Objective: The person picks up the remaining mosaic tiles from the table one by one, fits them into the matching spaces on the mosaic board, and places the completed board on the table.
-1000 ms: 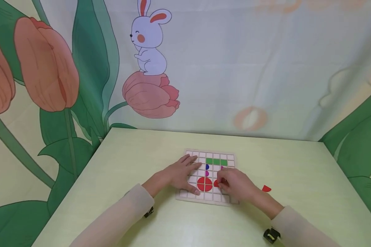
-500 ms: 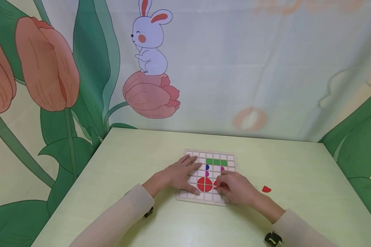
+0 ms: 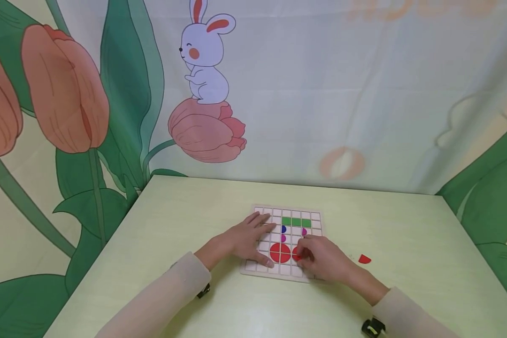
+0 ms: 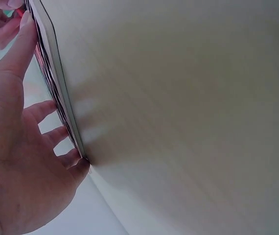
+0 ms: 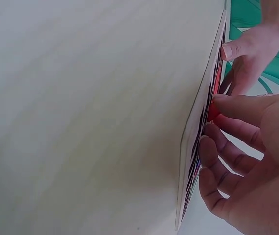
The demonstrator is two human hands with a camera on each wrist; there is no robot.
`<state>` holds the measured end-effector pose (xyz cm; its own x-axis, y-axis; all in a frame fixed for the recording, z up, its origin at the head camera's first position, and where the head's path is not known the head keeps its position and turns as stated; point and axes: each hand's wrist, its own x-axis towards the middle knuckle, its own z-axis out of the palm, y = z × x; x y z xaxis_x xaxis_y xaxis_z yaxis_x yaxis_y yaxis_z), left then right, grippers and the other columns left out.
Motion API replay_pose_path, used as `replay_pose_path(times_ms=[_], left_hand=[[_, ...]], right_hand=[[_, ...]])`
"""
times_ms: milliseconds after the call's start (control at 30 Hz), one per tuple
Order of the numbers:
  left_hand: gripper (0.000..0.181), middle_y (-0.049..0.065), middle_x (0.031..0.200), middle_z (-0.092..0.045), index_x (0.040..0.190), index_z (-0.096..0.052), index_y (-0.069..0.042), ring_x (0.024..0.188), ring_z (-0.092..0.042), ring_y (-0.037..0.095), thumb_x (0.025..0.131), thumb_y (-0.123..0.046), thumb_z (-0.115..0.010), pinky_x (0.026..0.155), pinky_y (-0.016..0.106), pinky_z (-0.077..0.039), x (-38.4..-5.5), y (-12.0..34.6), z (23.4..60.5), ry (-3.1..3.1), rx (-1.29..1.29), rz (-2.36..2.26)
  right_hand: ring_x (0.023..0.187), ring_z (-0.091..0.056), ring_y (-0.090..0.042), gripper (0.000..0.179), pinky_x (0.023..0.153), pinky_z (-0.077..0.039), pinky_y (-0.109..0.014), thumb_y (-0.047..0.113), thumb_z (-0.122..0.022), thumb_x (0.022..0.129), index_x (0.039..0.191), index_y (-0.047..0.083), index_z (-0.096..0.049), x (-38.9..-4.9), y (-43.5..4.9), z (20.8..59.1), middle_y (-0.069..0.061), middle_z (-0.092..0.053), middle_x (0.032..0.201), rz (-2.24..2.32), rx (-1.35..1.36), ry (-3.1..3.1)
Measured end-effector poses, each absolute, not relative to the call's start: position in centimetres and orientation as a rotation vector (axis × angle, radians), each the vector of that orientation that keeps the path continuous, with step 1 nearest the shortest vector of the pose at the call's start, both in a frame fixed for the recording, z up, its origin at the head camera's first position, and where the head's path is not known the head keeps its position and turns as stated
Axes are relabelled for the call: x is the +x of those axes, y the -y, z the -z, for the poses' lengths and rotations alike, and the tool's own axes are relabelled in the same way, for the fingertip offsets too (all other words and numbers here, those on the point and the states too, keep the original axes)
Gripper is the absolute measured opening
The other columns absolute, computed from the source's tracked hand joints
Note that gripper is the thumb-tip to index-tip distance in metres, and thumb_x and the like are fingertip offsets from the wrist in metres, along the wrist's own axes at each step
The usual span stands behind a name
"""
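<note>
A square board with a white grid [image 3: 274, 275] lies flat on the table. My left hand [image 3: 249, 237] rests spread over its left side, thumb near a red circle [image 3: 280, 252] made of quarter pieces. At the lower right of the grid, my right hand [image 3: 321, 257] pinches a red piece between thumb and forefinger; in the right wrist view this red piece [image 5: 213, 112] touches the board, partly hidden by the fingers. Green squares [image 3: 296, 221] fill a row near the top. Below them sit a blue half-circle [image 3: 283, 229] and magenta half-circles [image 3: 304, 231].
A loose red quarter-circle piece [image 3: 364, 258] lies on the pale table [image 3: 405, 234], right of the board. Behind the table hangs a cloth [image 3: 287, 94] printed with a rabbit and tulips.
My right hand has shifted slightly toward the near edge, uncovering more of the right magenta half-circle. Its fingers have moved a little about the red piece. My left hand stays put.
</note>
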<state>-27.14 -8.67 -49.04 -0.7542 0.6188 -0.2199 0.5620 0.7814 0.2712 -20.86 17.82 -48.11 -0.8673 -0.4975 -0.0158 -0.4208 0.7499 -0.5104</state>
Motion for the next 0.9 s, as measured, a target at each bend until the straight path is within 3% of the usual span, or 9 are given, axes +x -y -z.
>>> replay_pose_path(times_ms=[900], left_hand=[[0.116,0.003,0.178,-0.011,0.17,-0.028,-0.028,0.164,-0.005,0.033,0.078,-0.08,-0.075,0.129,0.056,-0.022,-27.28,8.79,49.27,-2.675,0.927,-0.261]], right_hand=[[0.081,-0.057,-0.013,0.019,0.071,-0.053,-0.027,0.015,-0.087,0.09,0.1,0.017,-0.071,-21.27,-18.2,48.43,0.011,-0.06,0.085,0.817,-0.7,-2.747]])
